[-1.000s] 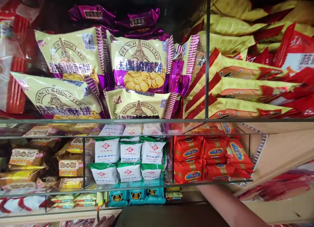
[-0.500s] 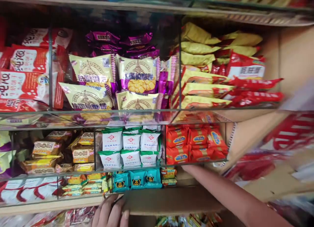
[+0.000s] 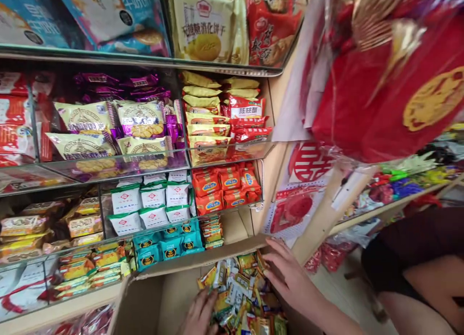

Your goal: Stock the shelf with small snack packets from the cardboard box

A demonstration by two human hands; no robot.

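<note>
An open cardboard box [image 3: 143, 301] sits below the shelves, and a heap of small wrapped snack packets [image 3: 239, 294] fills its right part. My left hand [image 3: 200, 312] reaches into the box with its fingers stretched out at the left side of the heap. I cannot see anything held in it. At the box's far right corner is my right hand [image 3: 288, 272], fingers apart, the tips near the rim and the topmost packets. Some small packets [image 3: 212, 231] stand stacked in the lowest shelf compartment, just behind the box.
Shelves hold teal packets [image 3: 170, 248], white and green packets [image 3: 152, 199], red packets [image 3: 232, 180] and cream biscuit packs [image 3: 141, 120]. A red bag in clear plastic [image 3: 384, 93] hangs at the upper right. Another person's leg [image 3: 416, 296] shows at the lower right.
The view has swung right and down. My right arm has come back from the low shelf to the box. My left hand has gone from the box's edge to inside it.
</note>
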